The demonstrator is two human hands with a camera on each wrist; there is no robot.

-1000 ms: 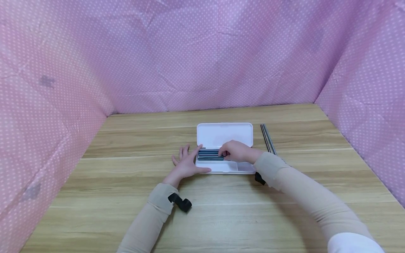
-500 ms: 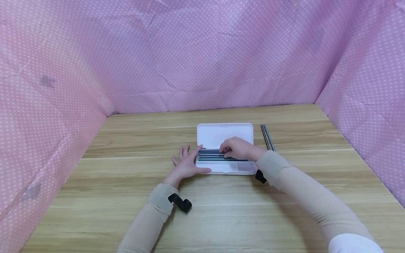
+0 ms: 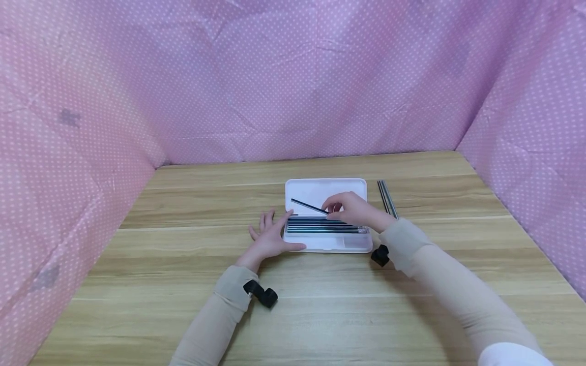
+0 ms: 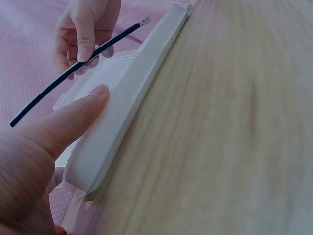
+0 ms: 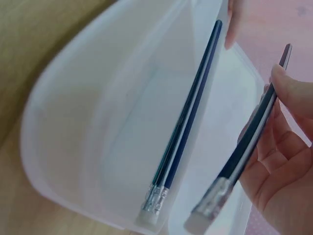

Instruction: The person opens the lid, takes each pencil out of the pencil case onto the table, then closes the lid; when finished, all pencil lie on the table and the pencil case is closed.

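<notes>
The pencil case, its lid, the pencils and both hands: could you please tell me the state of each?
Pencil case: open
Lid: folded back
Pencils in the case: lying side by side
Held pencil: raised, tilted
Pencils outside the case: lying loose, near ends hidden
Left hand: fingers spread, touching the case's left end
Right hand: pinching the held pencil

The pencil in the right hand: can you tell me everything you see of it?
The pencil is slim and dark, with a silvery, metal-looking band and a pale eraser at one end; the other end looks blunt. It slants in the air over the open white case, pinched by the right hand, whose thumb touches it.
</notes>
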